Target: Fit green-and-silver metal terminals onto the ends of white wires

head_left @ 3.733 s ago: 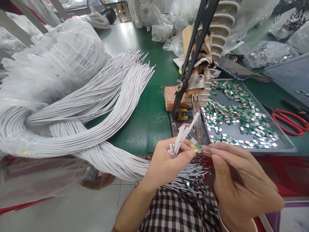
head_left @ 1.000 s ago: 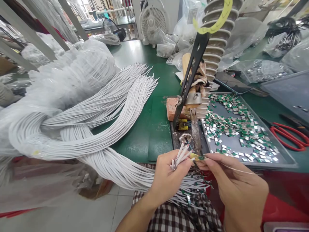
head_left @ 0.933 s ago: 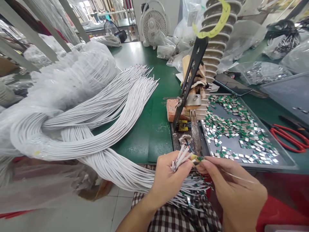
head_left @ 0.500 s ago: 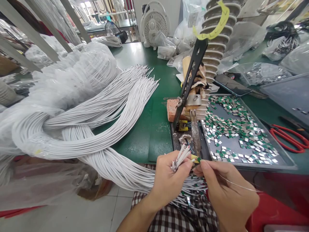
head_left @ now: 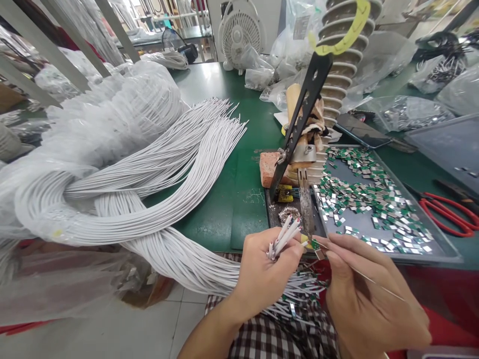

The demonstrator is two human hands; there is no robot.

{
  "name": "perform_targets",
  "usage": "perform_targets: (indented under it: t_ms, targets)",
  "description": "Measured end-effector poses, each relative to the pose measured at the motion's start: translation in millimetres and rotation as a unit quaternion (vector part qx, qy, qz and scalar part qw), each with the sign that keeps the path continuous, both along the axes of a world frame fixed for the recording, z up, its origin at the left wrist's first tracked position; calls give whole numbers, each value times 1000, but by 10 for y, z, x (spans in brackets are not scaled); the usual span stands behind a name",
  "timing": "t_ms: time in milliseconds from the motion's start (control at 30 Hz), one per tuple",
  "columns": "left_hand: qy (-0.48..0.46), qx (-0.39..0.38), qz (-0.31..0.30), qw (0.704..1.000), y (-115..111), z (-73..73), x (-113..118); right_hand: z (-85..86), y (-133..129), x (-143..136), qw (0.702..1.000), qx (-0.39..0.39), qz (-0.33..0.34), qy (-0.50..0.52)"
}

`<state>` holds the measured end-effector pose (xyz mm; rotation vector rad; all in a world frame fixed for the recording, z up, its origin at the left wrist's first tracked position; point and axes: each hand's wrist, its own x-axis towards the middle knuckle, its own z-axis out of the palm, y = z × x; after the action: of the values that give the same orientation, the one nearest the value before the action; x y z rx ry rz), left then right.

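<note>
My left hand [head_left: 262,274] is closed around several white cables [head_left: 286,237], whose cut ends stick up above the thumb. A single cable end points right from this hand, toward the tip of a clamped soldering iron [head_left: 307,204]. Right below that tip is a small green circuit board [head_left: 316,245] with a silver part. My right hand [head_left: 374,294] pinches a thin solder wire [head_left: 377,282], its front end beside the board and iron tip. Whether these fingers also touch the board is hard to tell. Cables with boards on their ends [head_left: 299,299] lie over the lap.
A shallow tray [head_left: 445,252] of small green-and-silver boards stands to the right, with red-handled pliers [head_left: 449,214] beside it. A large bundle of white cables [head_left: 179,199] covers the left. Behind the iron are a brick [head_left: 269,168], a ribbed hose [head_left: 337,75] and a fan [head_left: 241,37].
My right hand has shifted right and turned, and its fingertips have drawn back from the board. The solder wire's end now shows by the iron tip. My left hand still holds the cables.
</note>
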<state>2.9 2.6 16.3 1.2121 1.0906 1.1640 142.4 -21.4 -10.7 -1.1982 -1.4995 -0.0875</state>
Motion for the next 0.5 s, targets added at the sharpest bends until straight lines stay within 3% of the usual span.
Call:
perform_targets:
  t_ms: [200, 400, 500]
  targets:
    - [-5, -8, 12, 1000, 23, 4, -3, 52, -8, -8, 999, -16, 16, -29]
    - [-14, -17, 6, 1000, -15, -34, -31, 48, -31, 17, 997, -25, 57, 34]
    - [4, -2, 1, 1000, -30, -55, -55, 59, -42, 45, 993, -87, 62, 50]
